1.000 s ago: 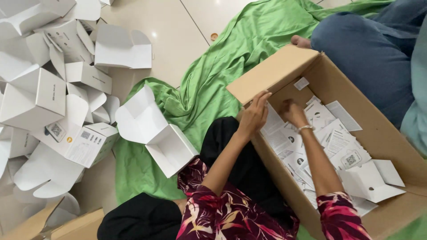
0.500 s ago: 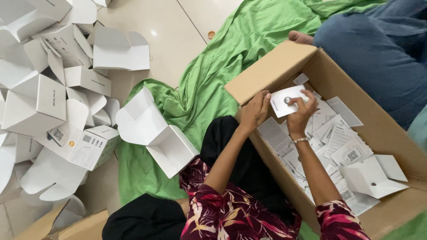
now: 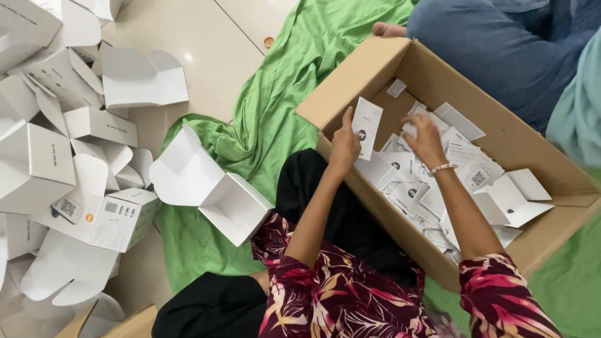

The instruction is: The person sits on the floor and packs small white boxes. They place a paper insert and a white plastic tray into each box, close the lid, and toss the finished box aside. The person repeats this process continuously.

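A large brown cardboard box [image 3: 369,69] lies open in front of me, filled with several white printed leaflets [image 3: 426,194]. My left hand [image 3: 344,145] is at the box's near wall and holds one white leaflet [image 3: 367,127] upright by its edge. My right hand [image 3: 424,139], with a bead bracelet at the wrist, reaches down into the box with its fingers on the pile of leaflets. An open, empty white carton [image 3: 213,188] sits on the green cloth [image 3: 282,94] to the left of my knee.
Many folded white cartons [image 3: 75,156] are heaped on the tiled floor at the left. Another person in blue clothing [image 3: 501,50] sits behind the box, a foot showing at its far corner. A brown cardboard flap [image 3: 119,322] lies at the bottom left.
The leaflet lifted by my right hand has passed to my left hand, which now holds it upright. My right hand has gone back down onto the pile.
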